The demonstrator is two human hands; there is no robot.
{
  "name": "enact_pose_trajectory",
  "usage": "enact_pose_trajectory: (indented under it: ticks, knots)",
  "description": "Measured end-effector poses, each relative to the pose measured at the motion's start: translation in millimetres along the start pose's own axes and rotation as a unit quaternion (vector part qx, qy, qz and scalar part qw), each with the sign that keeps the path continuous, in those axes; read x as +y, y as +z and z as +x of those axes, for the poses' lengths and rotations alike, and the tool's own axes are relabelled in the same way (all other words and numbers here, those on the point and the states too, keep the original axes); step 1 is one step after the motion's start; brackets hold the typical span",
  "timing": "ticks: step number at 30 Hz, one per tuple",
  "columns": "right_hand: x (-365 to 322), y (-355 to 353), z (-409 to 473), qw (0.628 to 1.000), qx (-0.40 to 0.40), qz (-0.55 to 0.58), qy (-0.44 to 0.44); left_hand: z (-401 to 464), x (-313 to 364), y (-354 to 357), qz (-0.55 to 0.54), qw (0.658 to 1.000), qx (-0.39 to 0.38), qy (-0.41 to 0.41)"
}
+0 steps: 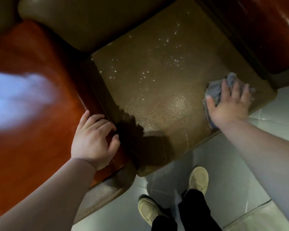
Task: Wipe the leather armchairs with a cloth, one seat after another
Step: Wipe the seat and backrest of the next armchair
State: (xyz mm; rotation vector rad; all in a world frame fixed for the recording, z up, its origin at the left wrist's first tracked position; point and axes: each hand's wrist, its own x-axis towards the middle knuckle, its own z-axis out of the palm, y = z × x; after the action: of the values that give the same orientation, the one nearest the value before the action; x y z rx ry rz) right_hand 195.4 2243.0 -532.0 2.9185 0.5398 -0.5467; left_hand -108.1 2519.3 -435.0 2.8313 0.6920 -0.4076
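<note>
Pale floor tiles point(240, 164) frame a seat cushion point(157, 100) still flecked toward its back edge, so you look barely begun: right hand point(230, 104) presses flat on the cloth point(215, 90) at the front right corner (left hand point(93, 139) loosely curled, holding nothing, rests on the armrest point(40, 97)).

seat point(157, 105): brown leather, shiny, small white spots near the back | on seat: gray cloth point(215, 90) at front right corner | floor point(240, 164): pale tiles, chair stands on it
</note>
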Motion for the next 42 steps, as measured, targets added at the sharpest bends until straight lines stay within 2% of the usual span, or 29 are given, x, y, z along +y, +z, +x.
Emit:
enact_pose_trajectory:
  ticks: [1,2,4,6,8,9,11,14,16,18,20,22,24,25,26,28,30,31,32,33,35,36,37,38,40,41,42]
  knots:
    - [-4,0,-6,0.999,-0.001,0.016,0.034,0,1,-1,0.008,1.000,-0.003,-0.003]
    - [-14,2,-18,1.000,-0.010,0.006,0.024,0,3,-3,0.021,1.000,-0.012,-0.008]
    - [-37,13,-52,0.993,-0.028,-0.026,-0.109,2,10,-9,0.065,0.996,-0.047,-0.026]
    - [-50,27,-83,0.959,-0.056,-0.036,-0.277,12,31,-16,0.114,0.987,-0.094,-0.065]
    - [-41,29,-84,0.924,-0.074,-0.039,-0.374,30,64,-10,0.080,0.985,-0.118,-0.092]
    - [-30,27,-72,0.918,-0.072,-0.042,-0.388,43,84,-3,0.037,0.989,-0.113,-0.089]
    - [-7,23,-36,0.938,-0.050,-0.063,-0.338,72,118,18,-0.011,0.997,-0.068,-0.038]
    - [32,13,24,0.994,0.017,-0.012,-0.108,120,150,56,-0.021,0.999,-0.023,0.026]
    - [53,9,42,0.997,0.031,0.065,0.002,145,158,81,-0.007,0.998,0.004,0.056]
    - [53,13,35,0.997,0.050,0.050,-0.020,155,160,107,-0.011,0.997,0.040,0.066]
    - [41,26,10,0.986,0.071,0.009,-0.148,158,156,128,-0.031,0.993,0.086,0.069]
    - [36,42,-10,0.952,0.068,0.007,-0.299,162,151,139,-0.041,0.991,0.107,0.074]
    - [50,41,3,0.928,0.060,0.008,-0.367,164,149,140,-0.044,0.990,0.113,0.075]
    - [60,38,18,0.934,0.068,0.009,-0.352,165,148,141,-0.044,0.989,0.117,0.073]
    - [69,31,34,0.951,0.078,0.015,-0.298,166,148,141,-0.045,0.989,0.122,0.075]
    - [80,16,66,0.987,0.102,0.055,-0.115,167,146,146,-0.047,0.986,0.135,0.084]
    - [67,7,82,0.989,0.113,0.089,0.021,169,145,153,-0.044,0.985,0.142,0.091]
    - [52,9,81,0.989,0.121,0.081,0.027,169,144,156,-0.043,0.984,0.144,0.092]
    - [34,13,74,0.990,0.120,0.071,-0.014,170,144,159,-0.043,0.984,0.145,0.092]
    - [17,16,64,0.987,0.111,0.062,-0.098,171,143,160,-0.043,0.984,0.146,0.093]
    - [2,22,47,0.955,0.073,0.034,-0.286,171,142,161,-0.039,0.983,0.149,0.098]
    - [6,19,51,0.936,0.057,0.015,-0.348,171,142,161,-0.038,0.983,0.149,0.098]
    - [17,15,64,0.929,0.061,-0.006,-0.366,172,142,161,-0.041,0.983,0.148,0.099]
    - [31,10,80,0.941,0.063,-0.020,-0.333,172,142,160,-0.046,0.983,0.147,0.099]
    - [56,-3,113,0.986,0.056,0.010,-0.154,173,142,163,-0.049,0.982,0.151,0.102]
    - [61,-9,122,0.995,0.051,0.050,-0.066,173,142,164,-0.050,0.981,0.153,0.104]
    - [55,-12,124,0.996,0.058,0.069,-0.017,173,141,165,-0.051,0.981,0.155,0.105]
